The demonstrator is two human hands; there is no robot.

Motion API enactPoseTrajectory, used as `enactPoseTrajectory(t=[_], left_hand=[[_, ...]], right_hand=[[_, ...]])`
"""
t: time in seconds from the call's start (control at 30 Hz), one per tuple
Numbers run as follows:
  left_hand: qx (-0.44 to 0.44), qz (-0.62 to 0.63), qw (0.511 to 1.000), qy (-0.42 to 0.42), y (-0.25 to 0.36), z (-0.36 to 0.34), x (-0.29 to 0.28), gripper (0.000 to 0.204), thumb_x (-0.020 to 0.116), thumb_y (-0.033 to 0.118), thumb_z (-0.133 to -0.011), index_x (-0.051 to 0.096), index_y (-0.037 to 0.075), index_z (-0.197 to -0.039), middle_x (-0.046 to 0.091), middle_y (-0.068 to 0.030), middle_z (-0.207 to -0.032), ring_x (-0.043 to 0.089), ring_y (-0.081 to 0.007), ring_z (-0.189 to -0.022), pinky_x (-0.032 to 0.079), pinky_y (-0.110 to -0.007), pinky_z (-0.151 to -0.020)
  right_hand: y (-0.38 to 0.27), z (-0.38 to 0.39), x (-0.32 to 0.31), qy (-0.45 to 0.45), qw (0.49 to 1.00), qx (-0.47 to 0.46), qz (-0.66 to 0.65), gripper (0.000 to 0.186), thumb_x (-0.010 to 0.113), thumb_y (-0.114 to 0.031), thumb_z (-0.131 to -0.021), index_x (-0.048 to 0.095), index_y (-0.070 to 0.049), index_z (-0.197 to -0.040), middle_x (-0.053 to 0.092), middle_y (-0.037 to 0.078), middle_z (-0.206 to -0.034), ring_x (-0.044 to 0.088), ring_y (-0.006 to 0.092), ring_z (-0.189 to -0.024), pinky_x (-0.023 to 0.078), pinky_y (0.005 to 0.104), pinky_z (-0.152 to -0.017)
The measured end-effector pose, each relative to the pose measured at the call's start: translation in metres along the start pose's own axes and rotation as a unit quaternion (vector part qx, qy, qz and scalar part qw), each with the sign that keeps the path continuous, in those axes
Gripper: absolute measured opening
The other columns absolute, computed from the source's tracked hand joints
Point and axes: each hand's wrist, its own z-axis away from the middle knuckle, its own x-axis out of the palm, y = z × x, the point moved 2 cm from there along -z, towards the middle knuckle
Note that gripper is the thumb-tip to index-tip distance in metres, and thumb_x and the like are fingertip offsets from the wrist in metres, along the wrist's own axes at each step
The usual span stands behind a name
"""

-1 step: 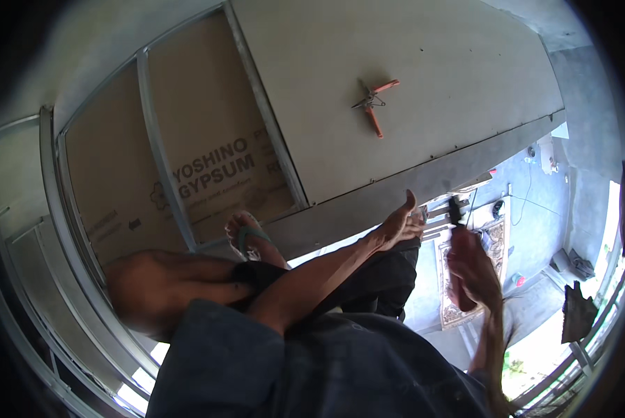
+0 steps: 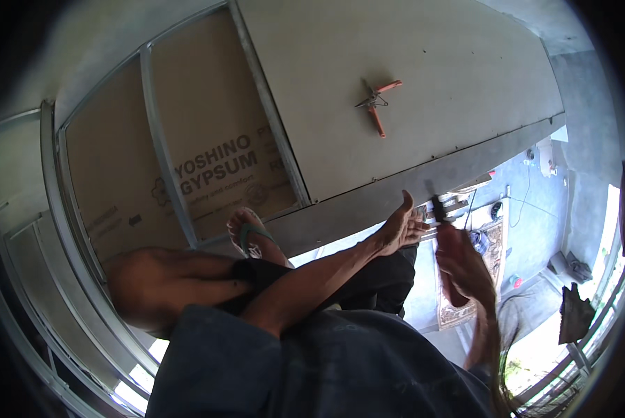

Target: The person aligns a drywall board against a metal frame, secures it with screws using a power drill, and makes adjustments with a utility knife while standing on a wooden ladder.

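Note:
My right hand [image 2: 469,268] is wrapped round a red power drill [image 2: 453,244]. The drill's black nose [image 2: 438,209] points up towards the edge of the board, and its tip is blurred. To the left of the drill, my left hand [image 2: 398,231] is open, thumb raised and fingers spread, in front of my dark-clothed knee [image 2: 389,272]. Nothing shows in that hand. Past both hands runs a grey metal edge strip [image 2: 389,198] along a pale board [image 2: 326,90] with several small screw heads. On the board lie orange-handled snips [image 2: 376,104], handles apart.
Metal studs [image 2: 160,132] cross a brown printed gypsum board [image 2: 208,118] at the left. My sandalled foot [image 2: 251,233] rests by the strip. Beyond the edge, far below, are a floor [image 2: 535,209] and a patterned rug [image 2: 493,268]. A dark jagged piece [image 2: 577,313] hangs at the right.
My right hand and the drill have moved a little to the left, closer to my left hand. The left hand has barely moved and stays open.

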Motion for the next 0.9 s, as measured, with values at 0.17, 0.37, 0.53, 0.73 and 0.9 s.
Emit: enactPoseTrajectory(t=[0.17,0.37,0.53,0.73,0.9], left_hand=[[0.058,0.406,0.911,0.031,0.036,0.092,0.013,0.095,0.032,0.091,-0.084,0.051,0.004,-0.114,0.06,-0.011,-0.103,0.063,-0.0263,-0.1,0.055,-0.047,-0.09],[0.042,0.357,0.911,0.202,0.028,0.131,-0.031,0.051,0.061,0.055,-0.096,0.052,0.005,-0.103,0.057,-0.0096,-0.094,0.063,-0.0255,-0.08,0.058,-0.043,-0.075],[0.009,0.502,0.849,0.166,0.023,0.136,-0.065,0.045,0.059,0.045,-0.098,0.047,0.002,-0.108,0.057,-0.0132,-0.095,0.063,-0.0266,-0.077,0.058,-0.044,-0.074],[-0.029,0.471,0.853,0.222,0.028,0.132,-0.065,0.046,0.058,0.047,-0.097,0.045,0.004,-0.109,0.059,-0.0168,-0.089,0.063,-0.0287,-0.078,0.056,-0.049,-0.079],[-0.048,0.452,0.862,0.224,0.02,0.124,-0.072,0.05,0.061,0.047,-0.096,0.043,0.002,-0.111,0.059,-0.016,-0.089,0.064,-0.0288,-0.078,0.057,-0.048,-0.077]], right_hand=[[-0.067,-0.035,0.056,-0.098,0.992,-0.022,0.08,0.094,0.075,-0.059,-0.078,0.037,0.001,-0.14,0.064,0.03,-0.122,0.066,0.0447,-0.11,0.051,0.0488,-0.094],[-0.121,-0.044,0.094,-0.199,0.96,0.001,0.197,0.093,0.075,-0.055,-0.083,0.03,-0.004,-0.146,0.065,0.029,-0.12,0.067,0.0445,-0.109,0.052,0.0484,-0.095],[-0.124,-0.011,0.102,-0.202,0.955,-0.215,0.024,0.102,0.077,-0.058,-0.08,0.023,-0.012,-0.153,0.062,0.033,-0.124,0.064,0.0501,-0.112,0.05,0.0527,-0.1],[-0.104,-0.007,0.125,-0.064,0.985,-0.148,0.06,0.095,0.086,-0.032,-0.075,0.034,-0.008,-0.15,0.069,0.021,-0.119,0.071,0.033,-0.108,0.057,0.0407,-0.091],[-0.11,-0.01,0.133,-0.073,0.988,-0.11,0.074,0.068,0.081,-0.029,-0.078,0.049,-0.008,-0.134,0.071,0.022,-0.108,0.073,0.0368,-0.098,0.058,0.0431,-0.081]])
